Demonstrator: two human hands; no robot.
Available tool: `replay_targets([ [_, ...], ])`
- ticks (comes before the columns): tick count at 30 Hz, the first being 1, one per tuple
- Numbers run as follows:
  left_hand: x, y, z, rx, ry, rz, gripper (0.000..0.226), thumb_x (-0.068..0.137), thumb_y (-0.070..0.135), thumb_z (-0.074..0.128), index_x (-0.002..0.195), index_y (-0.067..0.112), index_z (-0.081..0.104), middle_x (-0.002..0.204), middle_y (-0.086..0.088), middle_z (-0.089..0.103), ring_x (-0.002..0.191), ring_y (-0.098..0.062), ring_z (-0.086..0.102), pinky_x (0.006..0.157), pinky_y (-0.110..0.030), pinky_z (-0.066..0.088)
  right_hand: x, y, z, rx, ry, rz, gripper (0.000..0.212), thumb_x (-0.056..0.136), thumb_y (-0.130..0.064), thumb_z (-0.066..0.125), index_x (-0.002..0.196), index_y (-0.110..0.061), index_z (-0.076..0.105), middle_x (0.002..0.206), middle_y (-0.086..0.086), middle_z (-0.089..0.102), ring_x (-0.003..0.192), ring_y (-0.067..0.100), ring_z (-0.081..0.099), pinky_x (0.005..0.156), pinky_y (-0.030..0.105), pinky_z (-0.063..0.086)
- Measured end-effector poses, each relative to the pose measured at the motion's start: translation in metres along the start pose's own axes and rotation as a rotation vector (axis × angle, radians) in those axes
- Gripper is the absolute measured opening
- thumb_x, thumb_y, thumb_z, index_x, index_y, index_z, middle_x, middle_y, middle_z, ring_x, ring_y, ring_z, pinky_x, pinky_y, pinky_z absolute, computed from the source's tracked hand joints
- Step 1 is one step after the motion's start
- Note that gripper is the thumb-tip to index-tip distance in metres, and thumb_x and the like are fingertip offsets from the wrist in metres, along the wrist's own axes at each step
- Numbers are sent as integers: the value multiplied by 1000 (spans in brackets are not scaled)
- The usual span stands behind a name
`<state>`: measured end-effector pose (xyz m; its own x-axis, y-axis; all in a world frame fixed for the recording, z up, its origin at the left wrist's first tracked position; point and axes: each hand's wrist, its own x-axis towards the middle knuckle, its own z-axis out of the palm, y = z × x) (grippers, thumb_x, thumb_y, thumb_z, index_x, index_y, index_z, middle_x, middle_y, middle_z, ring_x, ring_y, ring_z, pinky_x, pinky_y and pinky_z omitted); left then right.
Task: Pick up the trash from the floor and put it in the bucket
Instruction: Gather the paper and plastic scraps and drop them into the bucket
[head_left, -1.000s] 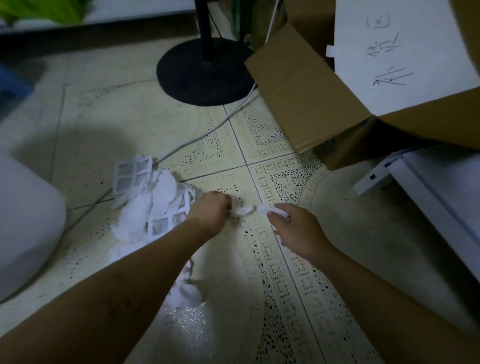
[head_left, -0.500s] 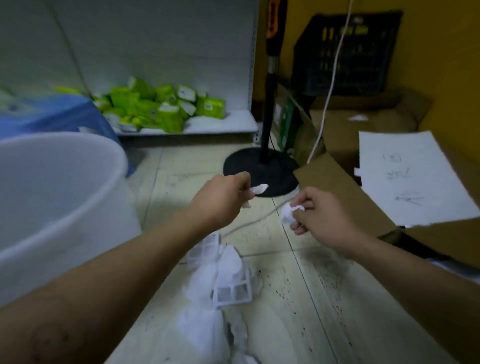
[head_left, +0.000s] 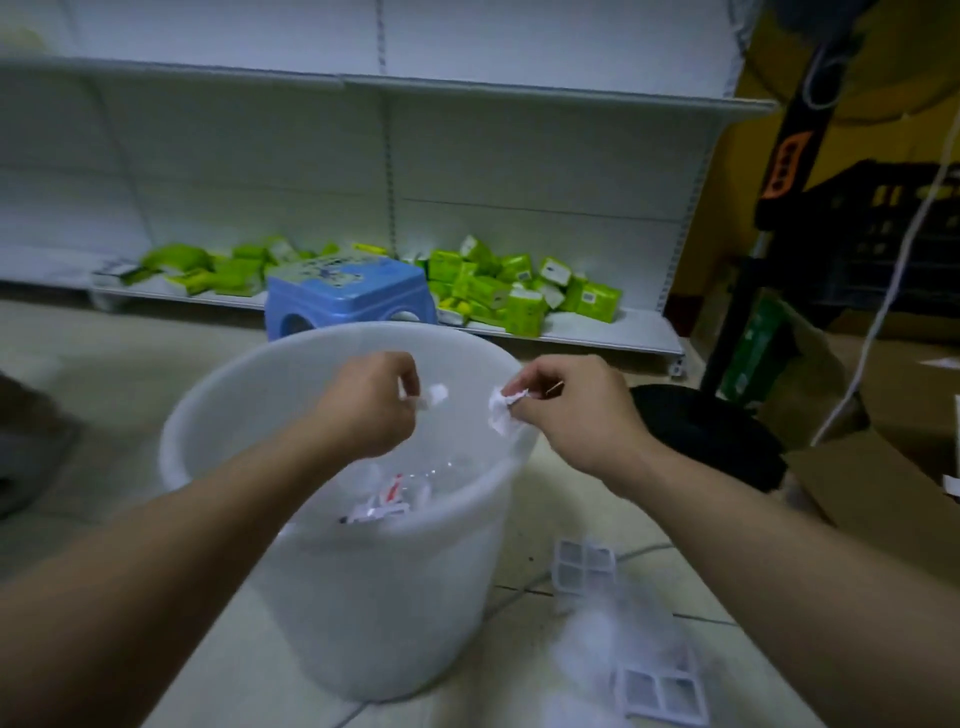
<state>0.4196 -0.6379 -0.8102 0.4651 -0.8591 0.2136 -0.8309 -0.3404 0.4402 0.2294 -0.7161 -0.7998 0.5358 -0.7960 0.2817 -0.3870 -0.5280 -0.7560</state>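
The left hand (head_left: 371, 408) pinches a small white paper scrap (head_left: 436, 396) right over the big round white plastic bucket (head_left: 363, 597), so it can fall in. At its 3 o'clock, the right hand (head_left: 576, 410) pinches a crumpled white paper ball (head_left: 501, 418) above the rim. More white plastic grid trash (head_left: 584, 566) lies on the floor at the bucket's 4 o'clock.

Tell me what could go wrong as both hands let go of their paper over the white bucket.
1. The crumpled paper pinched by the right hand hangs at the right rim of the bucket; released there, it may fall outside.
2. The small paper scrap in the left hand is light and could drift, though it is over the opening.
3. The trash pile lies close beside the bucket; reaching for it might nudge the bucket.
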Motion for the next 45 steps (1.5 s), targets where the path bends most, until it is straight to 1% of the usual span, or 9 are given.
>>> replay_targets([
  [2, -4, -29, -5, 92, -31, -81, 18, 83, 23, 65, 100, 30, 62, 109, -5, 65, 90, -18, 60, 74, -28, 47, 2, -8, 18, -146, -147, -26, 29, 78, -17, 66, 102, -33, 72, 101, -8, 72, 94, 11, 64, 84, 22, 49],
  [4, -7, -44, -4, 199, -76, -87, 43, 84, 35, 64, 125, 30, 54, 128, -4, 59, 111, -21, 56, 94, -35, 44, 2, -10, 31, -315, -243, -48, 44, 80, -26, 63, 121, -41, 60, 127, -10, 64, 119, 15, 54, 107, 35, 39],
  [8, -9, -19, 0, 144, -8, 106, 54, 82, 45, 64, 131, 27, 50, 133, -1, 55, 118, -21, 53, 96, -34, 42, -2, -2, 29, -487, -194, -103, 61, 80, -41, 61, 137, -42, 40, 142, -11, 50, 134, 17, 39, 118, 53, 10],
  [13, -7, 53, 28, 128, -100, 347, 61, 79, 51, 64, 133, 26, 48, 136, -2, 54, 123, -23, 49, 100, -37, 41, -6, 32, -24, -609, -138, -70, 76, 75, -52, 65, 141, -44, 28, 151, -11, 36, 140, 18, 30, 117, 57, 8],
  [19, -16, 129, 78, 49, -245, 455, 60, 80, 41, 68, 133, 21, 48, 135, -3, 56, 122, -22, 51, 100, -31, 39, -28, 95, -100, -681, -225, 178, 93, 69, -50, 75, 146, -34, 25, 149, 1, 42, 133, 28, 41, 110, 48, 34],
  [23, -41, 147, 144, 28, -318, 382, 58, 81, 39, 69, 133, 23, 47, 132, -2, 56, 118, -21, 52, 93, -32, 41, -53, 145, -132, -577, -252, 266, 92, 69, -45, 79, 146, -30, 29, 145, 3, 46, 127, 24, 48, 95, 27, 36],
  [33, -122, 100, 289, 63, -595, 115, 60, 82, 35, 67, 135, 24, 44, 137, -5, 51, 118, -26, 52, 93, -37, 45, -142, 283, -37, -440, -419, 446, 75, 72, -36, 76, 138, -21, 42, 139, 8, 51, 122, 29, 51, 96, 36, 43],
  [42, -133, 83, 338, 81, -585, 65, 62, 86, 32, 62, 141, 23, 36, 152, -10, 30, 134, -31, 35, 103, -45, 41, -175, 336, 5, -306, -203, 700, 45, 79, -39, 69, 112, -12, 53, 105, 11, 64, 90, 30, 61, 75, 34, 50],
  [45, -124, 83, 349, 94, -579, 2, 71, 84, 32, 63, 145, 27, 27, 156, -9, 21, 136, -33, 32, 103, -49, 41, -178, 343, 14, -231, -114, 730, 43, 79, -40, 70, 110, -14, 53, 98, 7, 67, 76, 22, 54, 66, 29, 42],
])
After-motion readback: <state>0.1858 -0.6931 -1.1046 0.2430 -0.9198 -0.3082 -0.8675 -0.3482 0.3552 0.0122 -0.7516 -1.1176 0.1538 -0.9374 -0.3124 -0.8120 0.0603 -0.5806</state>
